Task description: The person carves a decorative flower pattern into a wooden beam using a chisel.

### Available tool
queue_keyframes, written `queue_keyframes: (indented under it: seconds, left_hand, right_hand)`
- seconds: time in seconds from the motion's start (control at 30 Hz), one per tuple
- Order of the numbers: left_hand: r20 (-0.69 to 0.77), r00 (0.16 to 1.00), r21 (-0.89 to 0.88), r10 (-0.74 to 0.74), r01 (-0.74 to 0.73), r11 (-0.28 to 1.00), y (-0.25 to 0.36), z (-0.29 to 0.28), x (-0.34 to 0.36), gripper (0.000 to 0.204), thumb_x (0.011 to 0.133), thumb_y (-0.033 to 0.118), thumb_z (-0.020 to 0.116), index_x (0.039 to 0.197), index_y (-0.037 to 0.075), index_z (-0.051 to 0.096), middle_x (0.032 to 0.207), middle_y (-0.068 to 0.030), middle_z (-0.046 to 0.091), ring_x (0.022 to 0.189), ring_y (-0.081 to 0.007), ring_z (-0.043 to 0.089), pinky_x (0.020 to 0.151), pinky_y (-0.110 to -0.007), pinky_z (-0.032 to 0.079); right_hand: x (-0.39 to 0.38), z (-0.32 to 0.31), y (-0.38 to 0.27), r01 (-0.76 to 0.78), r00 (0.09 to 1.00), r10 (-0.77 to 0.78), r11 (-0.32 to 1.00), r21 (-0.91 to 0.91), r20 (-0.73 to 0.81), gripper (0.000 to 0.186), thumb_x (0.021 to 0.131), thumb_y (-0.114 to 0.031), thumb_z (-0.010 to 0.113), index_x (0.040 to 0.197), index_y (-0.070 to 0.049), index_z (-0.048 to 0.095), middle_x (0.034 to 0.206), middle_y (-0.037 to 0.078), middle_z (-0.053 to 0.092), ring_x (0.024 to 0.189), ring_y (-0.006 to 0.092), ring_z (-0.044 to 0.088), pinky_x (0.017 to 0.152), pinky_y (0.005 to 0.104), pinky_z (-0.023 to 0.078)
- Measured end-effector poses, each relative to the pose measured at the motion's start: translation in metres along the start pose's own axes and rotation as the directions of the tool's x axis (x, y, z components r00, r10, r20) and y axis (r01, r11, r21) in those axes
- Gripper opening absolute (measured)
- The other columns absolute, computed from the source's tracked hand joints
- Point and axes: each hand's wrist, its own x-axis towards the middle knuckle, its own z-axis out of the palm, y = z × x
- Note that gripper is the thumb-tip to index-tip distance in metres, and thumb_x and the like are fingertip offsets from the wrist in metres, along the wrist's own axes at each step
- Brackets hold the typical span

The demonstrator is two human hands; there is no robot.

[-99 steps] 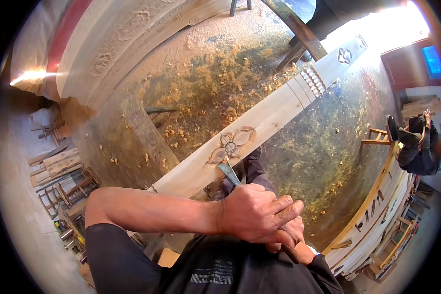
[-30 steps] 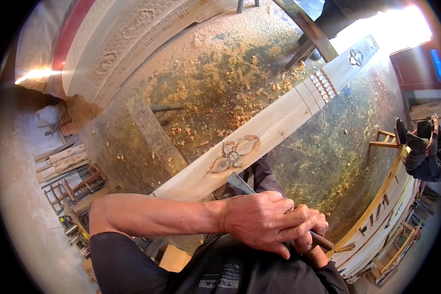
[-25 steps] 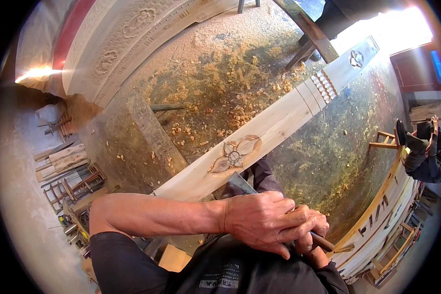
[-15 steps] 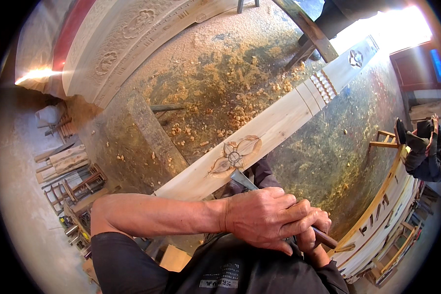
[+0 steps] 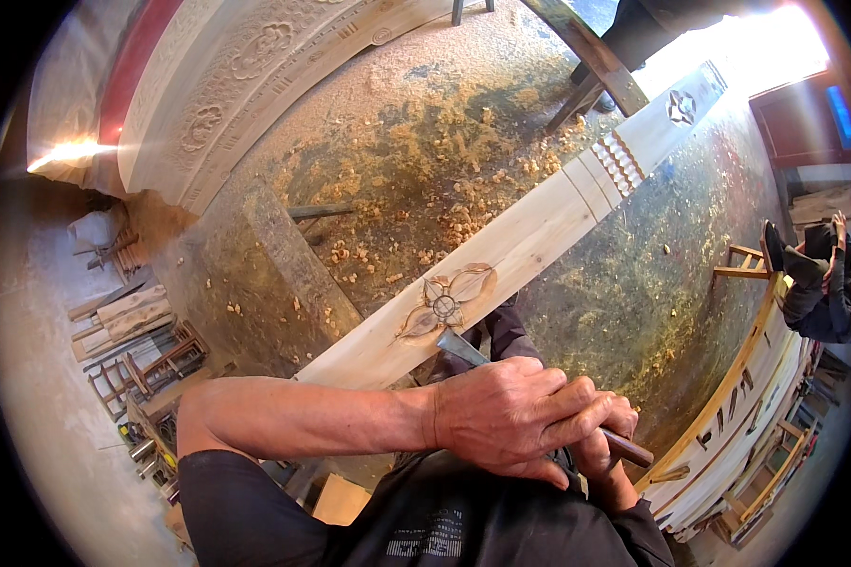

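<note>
A long pale wooden board (image 5: 529,241) runs diagonally from lower left to upper right, with a carved flower (image 5: 444,307) in its near part. A chisel (image 5: 460,349) with a grey metal blade rests its tip at the flower's lower edge. My left hand (image 5: 506,416) is closed over the chisel's shank, knuckles up. Just to the right, my right hand (image 5: 607,437) is wrapped round the brown wooden handle (image 5: 631,450), partly hidden behind the left hand. The handle's butt sticks out past the right hand.
Wood shavings (image 5: 459,217) litter the floor. A large carved panel (image 5: 255,76) stands at upper left, with stacked timber (image 5: 132,317) below it. A wooden bench (image 5: 591,57) is at the far end. Another person (image 5: 818,274) sits at right, above a long workbench (image 5: 719,435) with tools.
The whole view has shifted slightly, the board appearing a little further left and up. Both hands keep their hold on the chisel, its tip still at the flower's lower edge.
</note>
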Motion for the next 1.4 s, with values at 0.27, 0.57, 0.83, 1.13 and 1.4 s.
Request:
queue_keyframes:
  seconds: [0.27, 0.57, 0.83, 1.13, 1.4]
  left_hand:
    - [-0.016, 0.999, -0.038, 0.031, -0.031, 0.999, -0.001, 0.001, -0.005, 0.083, 0.101, 0.064, 0.065, 0.149, -0.002, 0.058, 0.126, -0.0128, 0.063, 0.081, -0.0226, 0.061, 0.065, -0.037, 0.050]
    - [-0.017, 1.000, 0.003, -0.002, 0.002, 1.000, -0.001, -0.004, -0.002, 0.084, 0.101, 0.067, 0.062, 0.150, -0.002, 0.057, 0.122, -0.0111, 0.063, 0.082, -0.0214, 0.061, 0.063, -0.034, 0.051]
    - [-0.060, 0.992, 0.169, 0.109, -0.097, 0.981, 0.007, -0.005, -0.007, 0.082, 0.102, 0.068, 0.060, 0.149, 0.001, 0.060, 0.121, -0.0099, 0.066, 0.075, -0.0168, 0.059, 0.056, -0.031, 0.045]
    - [0.013, 0.999, 0.066, 0.033, -0.034, 0.997, 0.001, -0.003, -0.002, 0.085, 0.098, 0.066, 0.065, 0.151, 0.000, 0.058, 0.130, -0.0138, 0.065, 0.089, -0.0210, 0.062, 0.071, -0.034, 0.048]
    - [0.027, 1.000, 0.080, -0.001, -0.002, 0.997, 0.000, -0.008, 0.001, 0.086, 0.098, 0.066, 0.066, 0.151, -0.001, 0.056, 0.129, -0.0143, 0.063, 0.092, -0.0226, 0.063, 0.074, -0.036, 0.049]
  right_hand:
    - [0.005, 0.002, -0.008, -0.024, 0.999, 0.021, 0.998, 0.061, 0.046, 0.022, 0.087, -0.021, 0.073, 0.079, -0.001, 0.072, 0.077, 0.011, 0.072, 0.070, 0.0222, 0.072, 0.063, 0.0376, 0.056]
    - [0.011, 0.006, -0.009, 0.028, 0.998, -0.029, 0.999, -0.018, -0.060, 0.019, 0.083, -0.019, 0.073, 0.078, 0.000, 0.074, 0.079, 0.015, 0.076, 0.069, 0.0289, 0.076, 0.067, 0.0394, 0.058]
    - [-0.028, -0.008, 0.024, -0.109, 0.989, 0.110, 0.994, -0.013, 0.103, 0.015, 0.088, -0.017, 0.076, 0.090, -0.003, 0.076, 0.092, 0.014, 0.079, 0.081, 0.0289, 0.078, 0.073, 0.0412, 0.060]
    - [-0.011, -0.008, 0.004, -0.075, 0.997, 0.074, 0.997, 0.028, 0.023, 0.024, 0.092, -0.024, 0.072, 0.091, -0.001, 0.078, 0.090, 0.014, 0.080, 0.080, 0.0275, 0.079, 0.073, 0.0407, 0.059]
    - [0.019, -0.009, -0.015, -0.155, 0.987, 0.145, 0.977, 0.150, 0.072, 0.030, 0.093, -0.024, 0.066, 0.093, 0.001, 0.082, 0.077, 0.012, 0.077, 0.067, 0.0239, 0.075, 0.065, 0.0364, 0.056]
